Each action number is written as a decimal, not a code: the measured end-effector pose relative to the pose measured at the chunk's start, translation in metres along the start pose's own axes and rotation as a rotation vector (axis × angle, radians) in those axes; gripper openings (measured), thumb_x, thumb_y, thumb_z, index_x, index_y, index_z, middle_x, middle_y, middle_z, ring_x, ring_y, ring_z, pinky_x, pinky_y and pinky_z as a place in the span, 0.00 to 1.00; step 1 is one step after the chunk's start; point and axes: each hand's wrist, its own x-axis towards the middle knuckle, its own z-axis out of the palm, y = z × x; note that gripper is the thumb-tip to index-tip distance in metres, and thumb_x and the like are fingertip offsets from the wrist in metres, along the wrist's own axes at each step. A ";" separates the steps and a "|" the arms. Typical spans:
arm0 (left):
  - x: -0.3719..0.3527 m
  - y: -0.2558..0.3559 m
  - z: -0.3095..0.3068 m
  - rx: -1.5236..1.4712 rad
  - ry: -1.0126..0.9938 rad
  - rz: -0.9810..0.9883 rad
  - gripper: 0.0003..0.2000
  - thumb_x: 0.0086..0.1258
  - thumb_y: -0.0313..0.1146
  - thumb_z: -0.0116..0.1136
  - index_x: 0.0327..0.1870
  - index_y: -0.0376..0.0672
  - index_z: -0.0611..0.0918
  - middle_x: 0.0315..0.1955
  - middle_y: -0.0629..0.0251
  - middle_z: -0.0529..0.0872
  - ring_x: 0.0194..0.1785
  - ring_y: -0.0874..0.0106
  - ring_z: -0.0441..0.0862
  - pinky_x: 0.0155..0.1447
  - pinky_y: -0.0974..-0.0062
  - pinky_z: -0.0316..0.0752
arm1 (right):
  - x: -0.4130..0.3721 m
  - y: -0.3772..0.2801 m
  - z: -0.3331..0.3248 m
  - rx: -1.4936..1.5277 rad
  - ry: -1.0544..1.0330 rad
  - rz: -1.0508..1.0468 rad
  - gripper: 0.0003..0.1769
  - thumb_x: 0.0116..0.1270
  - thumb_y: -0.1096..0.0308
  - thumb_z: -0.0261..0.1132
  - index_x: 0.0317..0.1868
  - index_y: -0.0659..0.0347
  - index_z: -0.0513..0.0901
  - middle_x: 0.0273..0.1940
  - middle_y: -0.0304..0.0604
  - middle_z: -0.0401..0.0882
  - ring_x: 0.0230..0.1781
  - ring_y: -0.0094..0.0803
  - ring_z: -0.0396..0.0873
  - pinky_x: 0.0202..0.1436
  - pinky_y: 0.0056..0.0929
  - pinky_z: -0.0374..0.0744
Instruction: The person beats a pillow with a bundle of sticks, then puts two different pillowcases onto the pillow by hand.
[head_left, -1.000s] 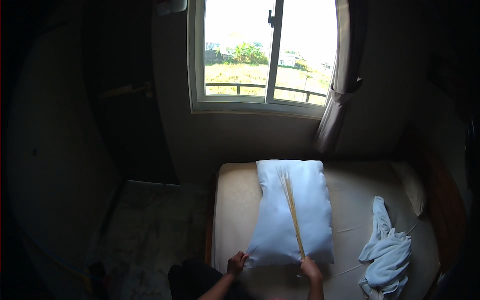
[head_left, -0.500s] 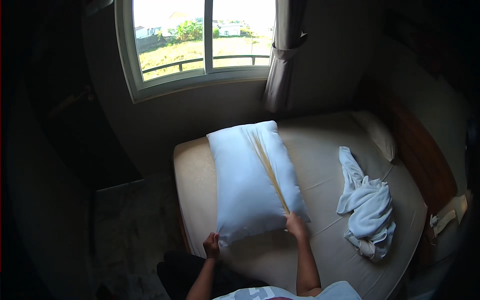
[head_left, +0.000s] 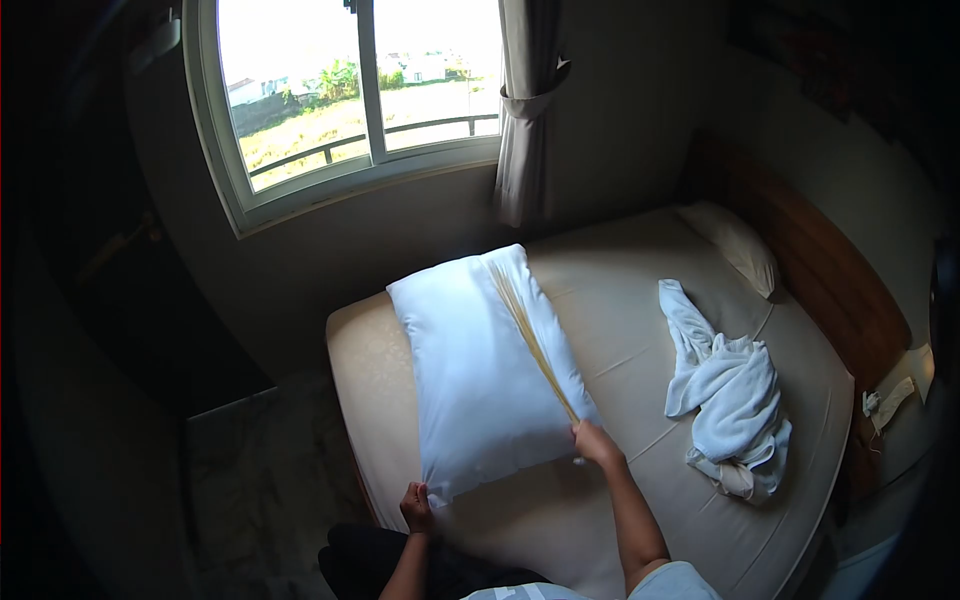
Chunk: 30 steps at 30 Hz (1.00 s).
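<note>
A white pillow [head_left: 470, 370] lies on the bed in front of me. My left hand [head_left: 416, 507] is closed on its near left corner. In my right hand [head_left: 597, 443] is the handle end of a stick broom [head_left: 532, 342], a bundle of thin tan sticks. Those sticks lie along the right side of the pillow, fanning out toward its far edge. Part of the handle is hidden inside my fist.
The bed [head_left: 620, 370] has a pale fitted sheet and a wooden headboard [head_left: 820, 250] at right. A crumpled white towel [head_left: 738, 400] rests right of the pillow. Another pillow [head_left: 735, 245] sits by the headboard. Beyond are a window [head_left: 370, 100] and a tied curtain [head_left: 525, 120].
The view has shifted slightly, moving the room left in the picture. My left hand still grips the pillow corner, and the broom stays against the pillow's right side in my right hand.
</note>
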 end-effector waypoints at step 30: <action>0.001 -0.006 -0.017 -0.113 -0.017 0.022 0.10 0.61 0.35 0.52 0.22 0.39 0.72 0.13 0.63 0.69 0.17 0.72 0.69 0.26 0.73 0.65 | -0.015 -0.075 -0.009 0.293 0.643 -0.227 0.15 0.70 0.61 0.47 0.37 0.67 0.69 0.31 0.60 0.77 0.29 0.52 0.78 0.25 0.44 0.72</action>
